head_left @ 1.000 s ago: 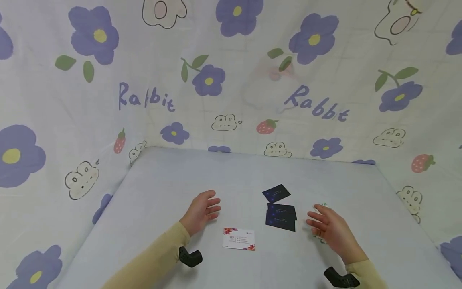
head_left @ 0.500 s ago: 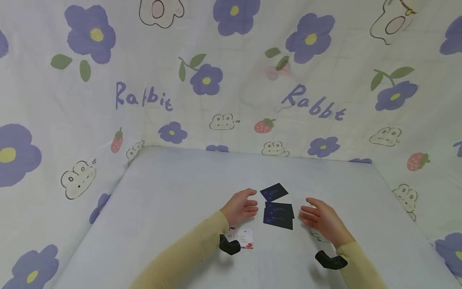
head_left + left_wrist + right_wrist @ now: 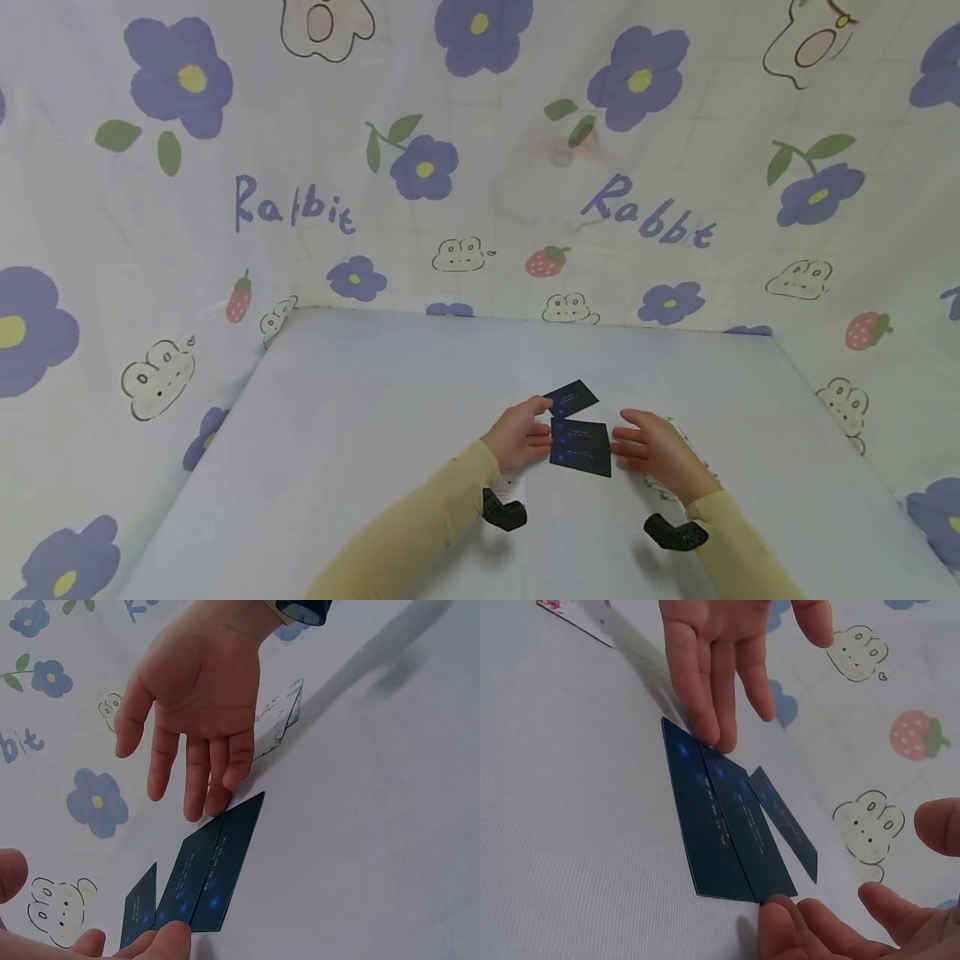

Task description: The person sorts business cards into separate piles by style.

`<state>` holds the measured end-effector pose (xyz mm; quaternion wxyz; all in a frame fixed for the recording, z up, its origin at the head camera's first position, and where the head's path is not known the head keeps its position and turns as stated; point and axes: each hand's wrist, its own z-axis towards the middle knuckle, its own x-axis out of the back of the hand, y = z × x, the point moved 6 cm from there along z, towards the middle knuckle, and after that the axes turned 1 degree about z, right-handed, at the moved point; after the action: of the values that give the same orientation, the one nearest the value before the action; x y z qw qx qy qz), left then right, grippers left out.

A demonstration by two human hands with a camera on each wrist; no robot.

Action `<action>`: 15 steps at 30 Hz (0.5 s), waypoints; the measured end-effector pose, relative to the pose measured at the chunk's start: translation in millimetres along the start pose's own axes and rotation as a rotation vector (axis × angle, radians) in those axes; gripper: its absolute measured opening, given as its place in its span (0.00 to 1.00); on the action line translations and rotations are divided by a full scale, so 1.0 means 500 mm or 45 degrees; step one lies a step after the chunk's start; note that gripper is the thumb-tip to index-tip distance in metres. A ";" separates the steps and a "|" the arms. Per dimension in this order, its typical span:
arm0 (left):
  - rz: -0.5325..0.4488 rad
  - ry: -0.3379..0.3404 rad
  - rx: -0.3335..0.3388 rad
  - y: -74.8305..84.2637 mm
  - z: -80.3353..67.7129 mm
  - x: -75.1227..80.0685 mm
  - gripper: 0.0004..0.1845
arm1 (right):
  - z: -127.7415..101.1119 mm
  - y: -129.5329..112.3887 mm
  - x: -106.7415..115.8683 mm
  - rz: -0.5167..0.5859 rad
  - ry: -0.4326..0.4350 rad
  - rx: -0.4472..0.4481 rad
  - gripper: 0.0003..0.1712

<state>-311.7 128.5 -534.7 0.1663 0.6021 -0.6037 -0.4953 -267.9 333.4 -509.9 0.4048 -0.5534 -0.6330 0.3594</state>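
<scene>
**Both hands close in on the dark cards**

Compared with a second ago, we have brought both hands inward: our left hand [image 3: 519, 435], which lay well to the left of the white card, now sits against the left edge of the pair of overlapping dark cards [image 3: 581, 447], and our right hand [image 3: 654, 450] has slid in to the pair's right edge. The white card [image 3: 512, 483], plainly visible earlier, is now mostly covered by our left wrist in the head view; only a corner shows in the right wrist view [image 3: 577, 615].

The overlapping dark cards lie flat on the bench [image 3: 360, 433], directly between the two hands. In the left wrist view the right hand's fingers [image 3: 214, 769] are straight and lightly spread, their tips touching the pair's edge [image 3: 214, 862]. In the right wrist view the left hand's fingers [image 3: 712, 682] are likewise straight, tips resting on the corner of the pair [image 3: 720, 825]. Neither hand grips anything; the fingers press in from opposite sides.

A third dark card [image 3: 572, 399] lies just beyond the pair, angled, near our left fingertips but apart from the right hand. A pale patterned card [image 3: 281, 720] lies on the bench under our right hand, near its wrist. The flowered cloth [image 3: 420, 167] hangs behind the bench.
</scene>
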 end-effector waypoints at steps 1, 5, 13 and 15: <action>-0.008 0.001 0.004 0.000 -0.001 -0.001 0.39 | 0.002 0.000 -0.001 0.001 0.003 -0.003 0.41; -0.035 0.009 0.020 -0.002 -0.003 -0.002 0.39 | 0.003 0.002 -0.004 0.045 0.016 -0.016 0.40; -0.049 0.064 0.034 -0.005 0.000 0.003 0.37 | 0.010 0.006 -0.004 0.124 0.047 -0.028 0.39; -0.049 0.071 0.030 -0.005 -0.001 0.004 0.37 | 0.010 0.006 -0.005 0.144 0.060 -0.032 0.39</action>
<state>-310.2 127.1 -537.2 0.1664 0.6292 -0.5929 -0.4741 -271.4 331.3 -514.8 0.3916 -0.6017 -0.5955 0.3605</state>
